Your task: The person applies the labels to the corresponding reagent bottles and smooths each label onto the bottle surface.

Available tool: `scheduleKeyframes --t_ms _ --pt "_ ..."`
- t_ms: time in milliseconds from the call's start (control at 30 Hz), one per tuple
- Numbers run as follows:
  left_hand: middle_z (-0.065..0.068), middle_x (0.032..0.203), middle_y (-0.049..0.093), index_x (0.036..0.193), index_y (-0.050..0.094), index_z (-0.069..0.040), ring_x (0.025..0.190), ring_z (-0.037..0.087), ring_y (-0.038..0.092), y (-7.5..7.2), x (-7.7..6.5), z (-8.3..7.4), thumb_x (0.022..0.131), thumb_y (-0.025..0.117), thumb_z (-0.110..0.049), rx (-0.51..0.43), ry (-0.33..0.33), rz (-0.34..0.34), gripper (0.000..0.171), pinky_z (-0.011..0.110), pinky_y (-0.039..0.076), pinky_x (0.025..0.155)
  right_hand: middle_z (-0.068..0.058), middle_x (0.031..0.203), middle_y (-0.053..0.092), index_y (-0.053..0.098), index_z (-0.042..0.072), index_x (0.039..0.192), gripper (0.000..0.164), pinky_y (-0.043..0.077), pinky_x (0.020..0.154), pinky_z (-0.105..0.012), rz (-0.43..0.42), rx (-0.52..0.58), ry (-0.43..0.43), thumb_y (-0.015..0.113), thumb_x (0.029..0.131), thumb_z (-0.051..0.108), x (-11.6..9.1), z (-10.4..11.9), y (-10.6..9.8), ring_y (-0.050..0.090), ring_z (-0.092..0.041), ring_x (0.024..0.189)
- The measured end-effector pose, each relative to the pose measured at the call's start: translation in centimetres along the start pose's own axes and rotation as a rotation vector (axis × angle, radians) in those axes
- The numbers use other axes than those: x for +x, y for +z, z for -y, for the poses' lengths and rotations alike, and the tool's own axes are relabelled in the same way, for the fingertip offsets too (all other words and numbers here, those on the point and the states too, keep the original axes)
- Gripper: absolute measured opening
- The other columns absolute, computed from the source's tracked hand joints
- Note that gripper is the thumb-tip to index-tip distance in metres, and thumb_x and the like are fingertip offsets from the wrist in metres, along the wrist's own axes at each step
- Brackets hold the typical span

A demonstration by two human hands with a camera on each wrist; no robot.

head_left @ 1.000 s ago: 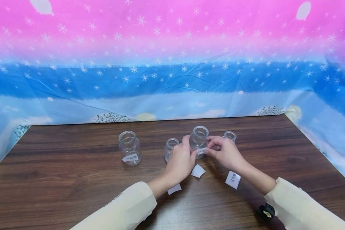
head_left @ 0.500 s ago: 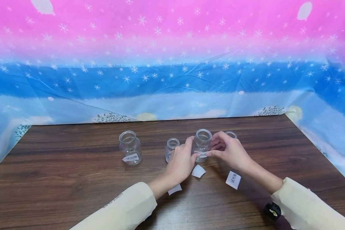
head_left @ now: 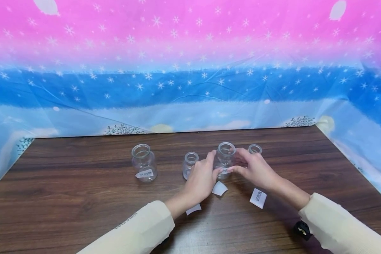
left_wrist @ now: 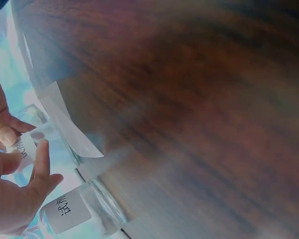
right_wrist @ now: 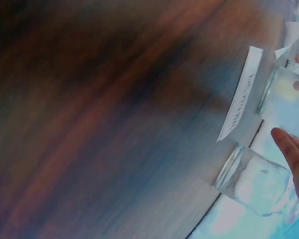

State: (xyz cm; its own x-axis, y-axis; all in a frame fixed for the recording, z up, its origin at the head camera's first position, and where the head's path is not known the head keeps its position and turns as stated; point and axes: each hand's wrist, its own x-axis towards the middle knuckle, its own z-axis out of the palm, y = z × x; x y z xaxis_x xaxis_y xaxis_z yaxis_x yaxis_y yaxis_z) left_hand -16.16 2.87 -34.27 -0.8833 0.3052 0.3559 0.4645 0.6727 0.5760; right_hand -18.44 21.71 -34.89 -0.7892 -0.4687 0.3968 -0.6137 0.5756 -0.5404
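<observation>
Both hands are at a large clear glass jar, upright near the middle of the table in the head view. My left hand grips its left side, thumb on a white handwritten label low on the front. From the right, my right hand holds the jar, thumb tip pressing the label's other end and fingers along its side. The left wrist view shows both thumbs meeting at this label. Beside my left hand stands a small glass jar, partly hidden; another small jar is behind my right hand.
A large labelled jar stands to the left on the wooden table. Nearer lie a blank white paper piece, another piece by my left wrist, and a label with writing. A patterned cloth hangs behind.
The held jar has shifted slightly right and nearer, and its label now sits lower. My right hand moved a little right with its thumb still at the label; my left hand barely moved.
</observation>
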Motion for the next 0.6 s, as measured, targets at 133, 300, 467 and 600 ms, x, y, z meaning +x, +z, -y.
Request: scheduleKeyframes --t_ms 133,300,467,600 --pt "0.019 0.101 0.064 0.124 0.046 0.001 0.088 0.027 0.064 0.01 0.05 -0.10 0.087 0.062 -0.019 -0.008 -0.007 0.016 0.045 0.037 0.050 0.068 -0.014 0.097 0.066 0.053 -0.002 0.110 0.044 0.051 0.072 -0.029 -0.020 -0.070 -0.030 0.074 0.072 0.005 -0.18 -0.08 0.16 0.065 -0.022 0.085" --pt "0.019 0.097 0.065 0.121 0.046 0.002 0.087 0.026 0.064 0.03 0.07 -0.28 0.087 0.062 -0.018 -0.009 -0.003 0.030 0.043 0.036 0.050 0.067 -0.014 0.094 0.066 0.052 -0.001 0.111 0.048 0.052 0.069 -0.032 -0.033 -0.171 -0.045 0.076 0.070 0.007 -0.34 -0.23 0.27 0.066 -0.024 0.084" --pt "0.016 0.085 0.065 0.110 0.046 0.001 0.077 0.027 0.064 0.04 0.09 -0.20 0.086 0.064 -0.019 0.034 0.020 0.021 0.036 0.036 0.048 0.059 -0.013 0.098 0.063 0.053 -0.003 0.113 0.052 0.052 0.070 -0.032 -0.044 -0.182 -0.027 0.078 0.068 0.006 -0.28 0.16 0.27 0.064 -0.026 0.085" --pt "0.012 0.073 0.061 0.098 0.042 -0.003 0.064 0.024 0.062 -0.13 0.15 -0.16 0.086 0.064 -0.022 0.047 0.017 0.036 0.031 0.031 0.043 0.049 -0.012 0.099 0.058 0.051 -0.004 0.113 0.052 0.051 0.072 -0.028 -0.042 -0.099 -0.002 0.077 0.068 0.001 -0.31 0.46 0.21 0.063 -0.024 0.086"
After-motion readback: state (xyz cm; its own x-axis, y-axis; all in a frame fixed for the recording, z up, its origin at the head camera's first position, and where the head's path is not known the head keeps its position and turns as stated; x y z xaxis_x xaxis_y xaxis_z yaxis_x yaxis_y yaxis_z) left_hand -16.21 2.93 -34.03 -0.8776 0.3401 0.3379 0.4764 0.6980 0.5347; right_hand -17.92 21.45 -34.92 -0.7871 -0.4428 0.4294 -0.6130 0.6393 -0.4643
